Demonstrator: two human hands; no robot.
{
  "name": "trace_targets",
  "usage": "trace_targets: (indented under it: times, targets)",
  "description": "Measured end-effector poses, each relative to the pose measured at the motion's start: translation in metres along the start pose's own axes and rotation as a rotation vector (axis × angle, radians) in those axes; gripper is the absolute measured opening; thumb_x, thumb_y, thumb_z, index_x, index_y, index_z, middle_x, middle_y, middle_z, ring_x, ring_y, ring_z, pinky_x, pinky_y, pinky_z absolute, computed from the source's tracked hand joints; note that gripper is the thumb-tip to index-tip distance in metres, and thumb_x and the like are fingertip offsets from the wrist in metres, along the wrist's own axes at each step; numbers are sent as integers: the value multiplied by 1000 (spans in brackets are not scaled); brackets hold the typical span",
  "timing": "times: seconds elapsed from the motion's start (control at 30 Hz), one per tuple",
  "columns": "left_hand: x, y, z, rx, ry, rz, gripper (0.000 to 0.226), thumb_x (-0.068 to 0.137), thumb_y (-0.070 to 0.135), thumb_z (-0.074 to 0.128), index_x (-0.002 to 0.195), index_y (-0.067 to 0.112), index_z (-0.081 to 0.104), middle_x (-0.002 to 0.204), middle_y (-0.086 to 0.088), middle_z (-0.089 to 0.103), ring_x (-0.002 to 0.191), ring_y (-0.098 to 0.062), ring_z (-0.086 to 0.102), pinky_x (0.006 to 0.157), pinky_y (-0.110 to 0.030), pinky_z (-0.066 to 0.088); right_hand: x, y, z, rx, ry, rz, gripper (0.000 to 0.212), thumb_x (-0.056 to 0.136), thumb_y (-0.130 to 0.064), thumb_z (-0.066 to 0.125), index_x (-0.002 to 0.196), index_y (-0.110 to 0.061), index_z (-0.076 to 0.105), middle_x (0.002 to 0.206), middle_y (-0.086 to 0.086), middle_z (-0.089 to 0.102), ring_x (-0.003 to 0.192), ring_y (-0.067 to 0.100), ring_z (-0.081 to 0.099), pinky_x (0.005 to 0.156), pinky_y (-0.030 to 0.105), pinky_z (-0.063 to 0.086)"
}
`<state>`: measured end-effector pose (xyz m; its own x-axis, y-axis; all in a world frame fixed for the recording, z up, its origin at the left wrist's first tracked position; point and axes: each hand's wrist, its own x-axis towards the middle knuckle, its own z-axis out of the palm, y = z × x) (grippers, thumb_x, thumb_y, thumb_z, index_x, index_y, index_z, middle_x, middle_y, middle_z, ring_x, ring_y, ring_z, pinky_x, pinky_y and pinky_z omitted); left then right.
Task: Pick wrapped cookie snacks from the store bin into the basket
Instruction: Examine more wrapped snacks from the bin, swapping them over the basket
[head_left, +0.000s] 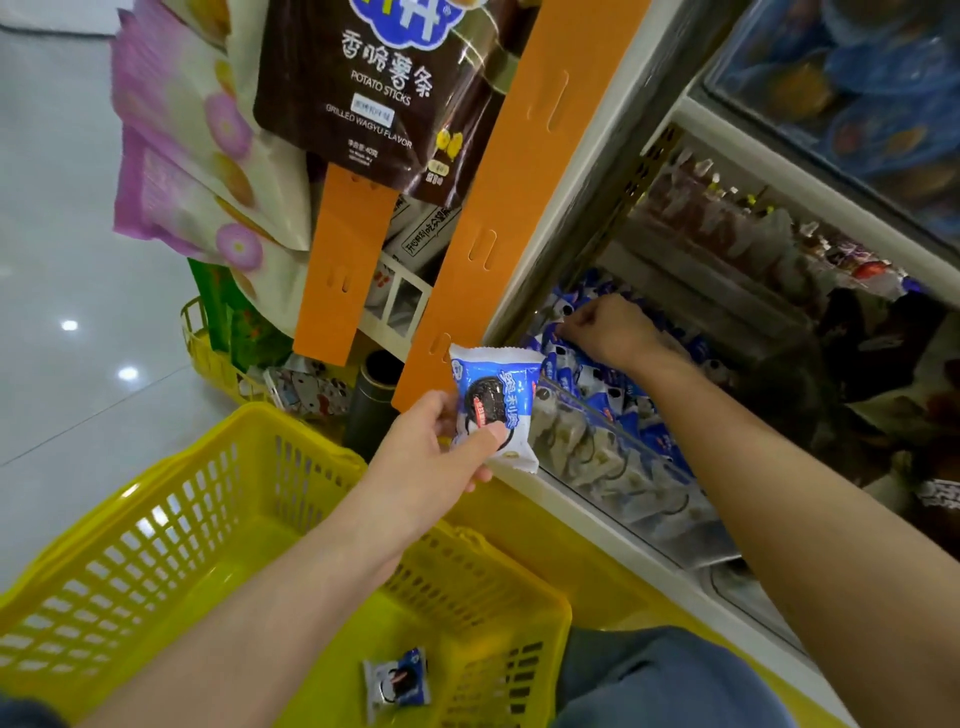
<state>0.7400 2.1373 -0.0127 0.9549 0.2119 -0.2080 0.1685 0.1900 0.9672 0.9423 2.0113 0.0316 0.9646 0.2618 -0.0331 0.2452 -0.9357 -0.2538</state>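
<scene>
Cookie pack (493, 410) was pinched in the left hand (436, 447), just above the far rim of the yellow basket (156, 519). The right hand (608, 327) curled among packs (587, 374) in the bin (623, 483); whether it held one was unclear. Dropped too soon, the pack might miss the basket.
</scene>
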Motion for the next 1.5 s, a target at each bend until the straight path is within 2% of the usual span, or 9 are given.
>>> trace_targets:
  times: [0.37, 0.57, 0.7, 0.87, 1.0, 1.13, 1.23, 1.33, 1.5]
  targets:
    - [-11, -1, -2, -100, 52, 59, 19, 94, 35, 46, 103, 20, 54, 93, 5, 66, 61, -6, 67, 58, -15, 49, -63, -1, -28, 603, 526, -73, 10, 93, -22, 53, 87, -17, 58, 75, -9, 57, 74, 8, 57, 67, 21, 47]
    - [-26, -8, 4, -215, 33, -11, 38, 97, 43, 27, 114, 19, 51, 81, 4, 73, 70, -10, 70, 59, -21, 53, -145, -16, -17, 792, 95, -101, 14, 93, -13, 51, 81, -16, 58, 74, 1, 62, 61, 5, 57, 55, 16, 46]
    - [-32, -13, 6, -274, -11, -123, 45, 97, 47, 24, 134, 29, 42, 106, 1, 68, 83, -14, 70, 68, -33, 54, -178, -23, 3, 856, -96, -92, 14, 93, -9, 50, 81, -14, 57, 78, 3, 65, 60, 0, 59, 55, 12, 48]
    - [-32, -11, -2, -350, -109, -278, 45, 94, 51, 34, 128, 28, 51, 114, -3, 68, 98, -23, 67, 80, -44, 54, -185, -27, 13, 893, -219, -33, 6, 94, -16, 48, 96, -17, 53, 90, 1, 66, 74, 5, 65, 63, 19, 55]
    - [-35, -13, -1, -174, -181, -253, 47, 87, 58, 42, 123, 31, 54, 115, -1, 67, 105, -25, 64, 95, -55, 46, -182, -28, 8, 722, -202, -72, 25, 91, -44, 44, 98, -25, 60, 96, -7, 67, 86, -3, 63, 73, 14, 51]
    - [-42, -13, 0, -76, -295, -201, 56, 70, 63, 59, 117, 32, 57, 110, 2, 70, 104, -22, 64, 99, -53, 42, -180, -36, 6, 665, -191, -76, 41, 90, -34, 55, 83, 7, 57, 84, 27, 59, 73, 31, 56, 79, 48, 47]
    - [-41, -10, -4, 38, -336, -127, 38, 82, 41, 65, 116, 27, 58, 104, 1, 71, 100, -15, 65, 97, -43, 47, -175, -36, -2, 738, -123, -87, 37, 89, -27, 58, 79, 8, 55, 76, 27, 58, 62, 24, 51, 63, 32, 45]
    - [-39, -6, -6, 48, -240, -111, 33, 84, 25, 66, 116, 24, 58, 111, 1, 67, 102, -11, 63, 97, -35, 47, -160, -33, -22, 795, 9, -69, 23, 90, -27, 57, 73, -12, 61, 55, -8, 61, 48, -1, 52, 48, 10, 42]
    - [-35, 3, -9, -9, -164, -112, 40, 84, 28, 65, 121, 20, 54, 115, -3, 64, 109, -18, 60, 101, -44, 44, -90, -14, -39, 818, 292, 129, 19, 91, -25, 57, 80, -10, 58, 68, -2, 61, 55, 1, 60, 61, 16, 54]
